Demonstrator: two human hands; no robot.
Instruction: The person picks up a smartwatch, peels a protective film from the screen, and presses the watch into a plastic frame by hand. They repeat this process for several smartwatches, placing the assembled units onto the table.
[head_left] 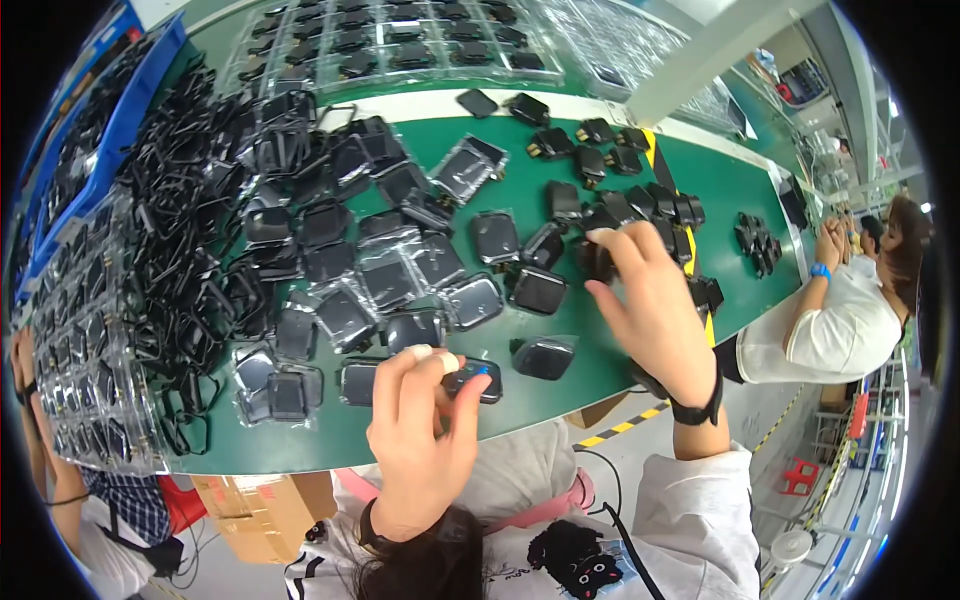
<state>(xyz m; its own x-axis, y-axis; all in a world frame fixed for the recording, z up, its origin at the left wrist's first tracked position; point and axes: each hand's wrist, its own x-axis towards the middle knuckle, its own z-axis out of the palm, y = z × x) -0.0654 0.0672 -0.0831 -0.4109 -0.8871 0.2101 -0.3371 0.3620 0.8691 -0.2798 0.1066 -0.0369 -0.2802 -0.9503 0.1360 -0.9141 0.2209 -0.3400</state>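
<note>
My left hand (425, 430), with pale covers on two fingertips, is at the table's near edge. Its thumb and fingers close around a black, glossy, rounded-rectangular piece (487, 385) with a small blue tab by the thumb. Farther right, my right hand (655, 310) reaches over the table, thumb and index finger on either side of a dark block-like piece (597, 262), slightly blurred. A similar black screen piece (368, 381) lies just left of my left hand. Between the hands rests a black piece in clear film (545, 357).
Film-wrapped black pieces (388, 278) spread over the green table (690, 150). At left are a heap of black frames (190, 210), a blue bin (105, 165) and clear trays (85, 340). More trays (400, 45) stand behind. A co-worker (850, 310) sits at right.
</note>
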